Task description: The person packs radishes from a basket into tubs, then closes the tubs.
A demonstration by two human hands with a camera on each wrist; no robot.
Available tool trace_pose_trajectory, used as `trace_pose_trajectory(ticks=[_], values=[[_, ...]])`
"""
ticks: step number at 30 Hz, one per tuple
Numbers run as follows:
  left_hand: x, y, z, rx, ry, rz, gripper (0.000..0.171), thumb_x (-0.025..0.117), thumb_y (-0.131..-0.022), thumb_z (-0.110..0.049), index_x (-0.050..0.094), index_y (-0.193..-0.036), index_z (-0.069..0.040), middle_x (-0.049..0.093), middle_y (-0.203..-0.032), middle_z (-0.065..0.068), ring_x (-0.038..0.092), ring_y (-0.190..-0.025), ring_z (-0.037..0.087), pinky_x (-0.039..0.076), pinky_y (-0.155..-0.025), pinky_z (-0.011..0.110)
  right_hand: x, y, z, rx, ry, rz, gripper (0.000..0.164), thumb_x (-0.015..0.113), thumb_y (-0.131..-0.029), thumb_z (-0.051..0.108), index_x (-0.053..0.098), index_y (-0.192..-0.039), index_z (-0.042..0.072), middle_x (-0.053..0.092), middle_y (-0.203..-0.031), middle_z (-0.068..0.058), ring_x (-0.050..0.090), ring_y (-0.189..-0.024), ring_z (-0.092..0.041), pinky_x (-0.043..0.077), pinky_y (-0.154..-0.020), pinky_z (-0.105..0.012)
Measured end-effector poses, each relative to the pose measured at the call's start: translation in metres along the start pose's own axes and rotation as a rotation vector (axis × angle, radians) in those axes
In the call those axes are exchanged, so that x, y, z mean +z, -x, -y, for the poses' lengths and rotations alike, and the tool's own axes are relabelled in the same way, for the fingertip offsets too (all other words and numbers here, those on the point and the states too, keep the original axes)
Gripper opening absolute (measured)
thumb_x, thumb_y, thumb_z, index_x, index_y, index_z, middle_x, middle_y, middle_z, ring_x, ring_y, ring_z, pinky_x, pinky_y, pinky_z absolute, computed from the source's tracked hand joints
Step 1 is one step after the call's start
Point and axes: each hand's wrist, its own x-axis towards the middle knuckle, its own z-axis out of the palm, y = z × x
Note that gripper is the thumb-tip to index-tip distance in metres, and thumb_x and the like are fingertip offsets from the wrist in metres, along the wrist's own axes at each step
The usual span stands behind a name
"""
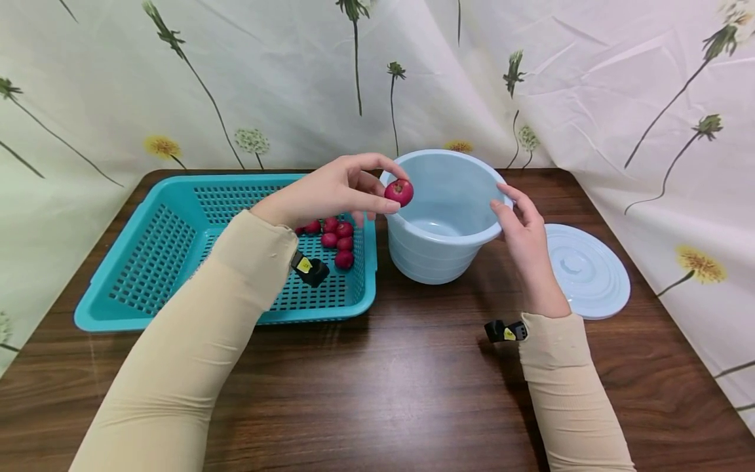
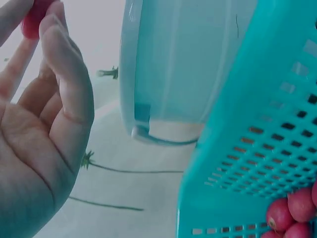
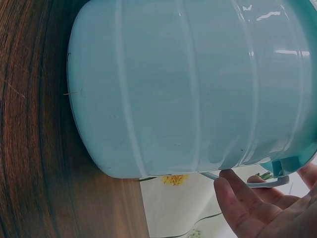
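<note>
Behind both hands we have one pale, creased cloth (image 1: pixel 307 78) printed with dandelions, and below them one dark, wood-grained table (image 1: pixel 401 393). Here's one teal basket (image 1: pixel 236 180), rectangular, lattice-holed, reaching under the left forearm! Between our hands stands one light-blue bucket (image 1: pixel 430 259), round, glossy and ribbed; one round, ridged lid (image 1: pixel 590 272) lies just right of the right wrist. Our right hand (image 1: pixel 522 229) grips the bucket's rim, thumb over the edge. And the left hand (image 1: pixel 348 187), thumb and fingertips nearly together, pinches one red radish (image 1: pixel 401 192) by the rim's left side! Below that hand, we count at least seven smooth, rounded loose radishes (image 1: pixel 345 259) in the basket.
</note>
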Motion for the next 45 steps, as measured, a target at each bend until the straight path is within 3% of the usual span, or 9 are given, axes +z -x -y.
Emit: trace_pose_trajectory(ticks=[5, 14, 19, 26, 37, 45], values=[[0.007, -0.009, -0.003, -0.006, -0.008, -0.065, 0.040, 0.073, -0.091, -0.030, 0.058, -0.128, -0.028, 0.067, -0.104, 0.014, 0.065, -0.079, 0.032, 0.056, -0.078, 0.048, 0.000, -0.001, -0.001, -0.006, 0.007, -0.001, 0.049, 0.053, -0.100, 0.034, 0.048, -0.147, 0.020, 0.046, -0.147, -0.006, 0.052, -0.105, -0.014, 0.048, -0.078, -0.020], [0.020, -0.026, 0.001, -0.066, -0.001, -0.152, 0.043, 0.073, -0.090, -0.029, 0.057, -0.130, -0.026, 0.069, -0.101, 0.009, 0.067, -0.078, 0.028, 0.058, -0.070, 0.036, 0.000, -0.001, -0.001, -0.005, 0.015, 0.001, 0.049, 0.052, -0.100, 0.035, 0.049, -0.146, 0.020, 0.045, -0.149, -0.006, 0.052, -0.107, -0.015, 0.049, -0.079, -0.020], [0.026, -0.030, 0.000, -0.075, -0.004, -0.189, 0.043, 0.074, -0.090, -0.029, 0.057, -0.130, -0.025, 0.069, -0.098, 0.009, 0.067, -0.076, 0.027, 0.058, -0.070, 0.037, 0.000, -0.001, 0.000, -0.007, 0.017, 0.002, 0.049, 0.052, -0.100, 0.036, 0.049, -0.146, 0.021, 0.044, -0.151, -0.006, 0.051, -0.108, -0.015, 0.048, -0.079, -0.020], [0.028, -0.032, 0.001, -0.084, -0.021, -0.186, 0.040, 0.073, -0.090, -0.031, 0.058, -0.127, -0.024, 0.069, -0.096, 0.008, 0.067, -0.076, 0.025, 0.056, -0.069, 0.036, 0.000, -0.001, -0.002, -0.015, 0.014, -0.013, 0.049, 0.054, -0.099, 0.034, 0.050, -0.146, 0.020, 0.048, -0.144, -0.004, 0.053, -0.095, -0.011, 0.047, -0.075, -0.020], [0.024, -0.034, 0.008, -0.109, -0.033, -0.180, 0.039, 0.074, -0.089, -0.037, 0.060, -0.125, -0.026, 0.070, -0.093, 0.008, 0.066, -0.075, 0.024, 0.052, -0.065, 0.033, 0.000, 0.001, -0.002, -0.018, -0.030, 0.004, 0.048, 0.055, -0.099, 0.033, 0.050, -0.145, 0.019, 0.045, -0.147, -0.006, 0.054, -0.103, -0.014, 0.050, -0.076, -0.018], [0.024, -0.041, 0.009, -0.140, -0.055, -0.184, 0.039, 0.074, -0.089, -0.038, 0.060, -0.123, -0.025, 0.071, -0.088, 0.008, 0.068, -0.075, 0.021, 0.050, -0.063, 0.030, 0.000, -0.001, -0.003, -0.027, 0.019, -0.013, 0.047, 0.054, -0.099, 0.035, 0.052, -0.144, 0.021, 0.051, -0.135, -0.001, 0.052, -0.088, -0.009, 0.047, -0.074, -0.021]])
